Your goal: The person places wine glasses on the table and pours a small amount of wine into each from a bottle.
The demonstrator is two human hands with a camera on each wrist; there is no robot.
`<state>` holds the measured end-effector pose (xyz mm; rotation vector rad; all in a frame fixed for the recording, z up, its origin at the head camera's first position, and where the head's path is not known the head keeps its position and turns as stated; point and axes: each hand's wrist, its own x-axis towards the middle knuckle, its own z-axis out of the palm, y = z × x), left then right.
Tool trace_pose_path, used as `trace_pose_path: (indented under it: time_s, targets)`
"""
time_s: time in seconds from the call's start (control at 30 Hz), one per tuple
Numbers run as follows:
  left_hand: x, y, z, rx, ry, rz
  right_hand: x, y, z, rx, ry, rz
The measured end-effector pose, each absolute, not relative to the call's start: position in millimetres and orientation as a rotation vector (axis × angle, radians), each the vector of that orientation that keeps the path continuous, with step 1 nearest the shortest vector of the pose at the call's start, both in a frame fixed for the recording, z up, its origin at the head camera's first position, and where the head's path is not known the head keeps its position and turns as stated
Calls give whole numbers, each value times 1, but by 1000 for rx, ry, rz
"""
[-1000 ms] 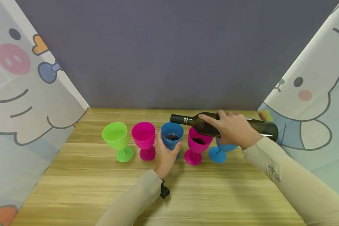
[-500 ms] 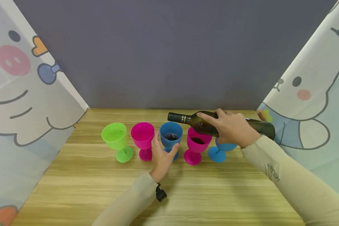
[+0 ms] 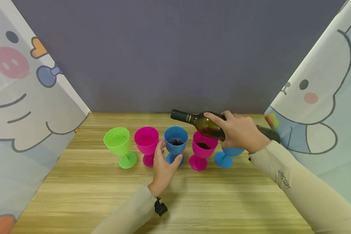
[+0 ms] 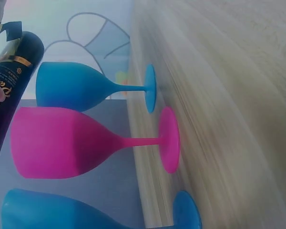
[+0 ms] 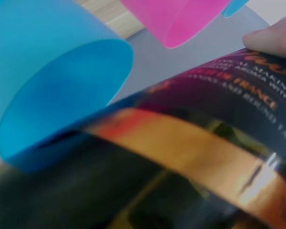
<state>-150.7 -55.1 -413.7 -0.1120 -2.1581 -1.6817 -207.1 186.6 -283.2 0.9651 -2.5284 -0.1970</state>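
Note:
My right hand (image 3: 242, 132) grips a dark wine bottle (image 3: 206, 126), tilted with its black-capped neck pointing left and slightly raised. The bottle lies across above the right pink goblet (image 3: 199, 152) and partly hides the right blue goblet (image 3: 232, 151). In the right wrist view, the bottle's label (image 5: 257, 81) shows close up beside a blue goblet (image 5: 52, 90). My left hand (image 3: 164, 167), thumb and fingers spread, is beside the middle blue goblet (image 3: 175, 148) without gripping it. Dark liquid sits in the middle blue and right pink goblets.
A green goblet (image 3: 120, 144) and another pink goblet (image 3: 146, 146) stand to the left in the same row. The wooden table (image 3: 207, 201) ends at a grey back panel (image 3: 175, 58). Cartoon-printed cloths (image 3: 32, 97) hang at both sides.
My left hand has come off the middle blue goblet, drawing back toward me and left. The bottle's neck has risen and shifted slightly left, its base dropping, still in my right hand.

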Motion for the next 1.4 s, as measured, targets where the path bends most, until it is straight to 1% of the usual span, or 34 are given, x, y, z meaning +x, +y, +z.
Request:
trace_pose_path:
  time_s: [0.17,0.37,0.47,0.67,0.9,1.07,1.4]
  targets:
    - [-143,-61,-413,-125,-2198,-1723,-204,186,-278,895,-2617,-90]
    - [-141,-81,-413,-378,-2101,-1609,-198,185,-271,811,-2703,47]
    - [-143,-94,-412,-429,-2004,-1556,-195,184,-271,830,-2654,72]
    - [-146,-111,-407,-361,-1941,-1407,-190,183,-272,844,-2604,101]
    - [-155,-124,-403,-367,-1874,-1284,-181,183,-270,824,-2623,147]
    - [-161,-136,-405,-324,-1880,-1261,-175,178,-271,809,-2659,236]
    - [-167,-146,-414,-288,-1935,-1249,-165,174,-285,883,-2567,428]
